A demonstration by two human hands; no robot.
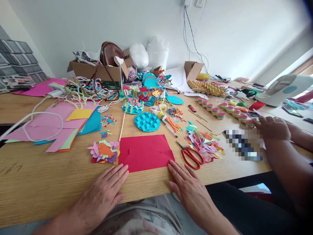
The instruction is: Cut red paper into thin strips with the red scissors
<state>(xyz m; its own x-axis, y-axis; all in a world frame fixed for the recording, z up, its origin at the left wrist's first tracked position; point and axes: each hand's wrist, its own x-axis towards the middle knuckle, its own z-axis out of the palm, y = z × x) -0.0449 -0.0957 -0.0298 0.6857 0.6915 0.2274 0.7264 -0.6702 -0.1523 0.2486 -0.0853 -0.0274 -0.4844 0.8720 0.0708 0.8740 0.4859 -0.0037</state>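
A sheet of red paper [145,152] lies flat on the wooden table, with a short cut or fold mark toward each side. My left hand [105,187] rests flat, its fingertips on the sheet's lower left corner. At the lower right corner, the fingers of my right hand [187,186] lie stretched out, touching the paper. Neither hand grips anything. Red-handled scissors [192,156] lie just beyond my right hand, blades pointing away to the left. Left of the sheet is a pile of paper fish cutouts [105,150], an orange one on top.
Paper scraps [206,143], a blue disc with curled strips [147,122], a glue bottle [159,114] and a wooden stick [122,125] lie around. Coloured paper sheets [58,120] and a white cable [36,112] are at left. Another person's hand [272,127] reaches in from the right.
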